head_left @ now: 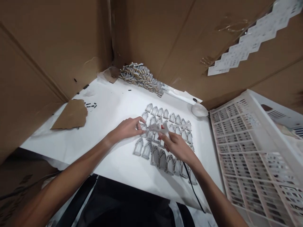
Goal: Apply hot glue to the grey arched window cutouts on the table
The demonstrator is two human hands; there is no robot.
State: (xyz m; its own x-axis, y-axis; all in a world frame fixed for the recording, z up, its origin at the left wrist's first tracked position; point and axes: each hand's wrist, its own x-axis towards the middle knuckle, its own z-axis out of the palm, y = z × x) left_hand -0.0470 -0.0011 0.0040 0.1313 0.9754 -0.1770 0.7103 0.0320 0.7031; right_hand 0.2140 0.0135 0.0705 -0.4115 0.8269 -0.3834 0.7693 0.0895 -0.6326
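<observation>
In my right hand point(176, 143) is a white hot glue gun point(163, 127) with a red mark, its nozzle pointing left and a black cord trailing below. My left hand point(129, 127) is curled, thumb and index finger closed around the edge of a small arch-shaped frame point(143, 128) just by the nozzle. Several rows of similar silvery arch-shaped pieces point(138, 146) lie on the white tabletop point(113, 110) beneath and around both hands. The glue gun and my right hand cover some of them.
A heap of small metallic pieces point(142, 75) lies at the back against the cardboard wall point(151, 37). At right stands a white plastic basket point(236, 142), with a small round dish point(199, 110) near its corner. A cardboard scrap point(71, 115) and black bits point(91, 105) lie left.
</observation>
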